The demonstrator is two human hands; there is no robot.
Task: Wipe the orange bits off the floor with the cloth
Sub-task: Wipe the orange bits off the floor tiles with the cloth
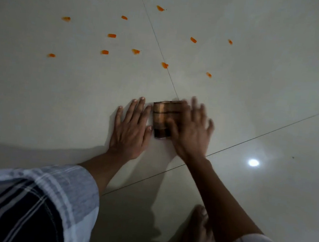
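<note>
right hand (189, 132) lies flat, fingers spread, on folded brown cloth (164, 117); left hand (129, 126) flat on floor (60, 91) (wiping not begun); next, push toward orange bits (135, 51).

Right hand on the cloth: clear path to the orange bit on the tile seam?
Probably yes. The right hand rests on the cloth, and only bare floor lies between it and that orange bit.

Pale glossy tile floor (257, 62) fills frame. Thin grout lines (156, 40) cross near centre. Round light glare (253, 162) at lower right. Checked grey-white sleeve (36, 202) at lower left. Bare foot (200, 234), blurred, at bottom centre-right. Small dark speck (293, 157) at right.
</note>
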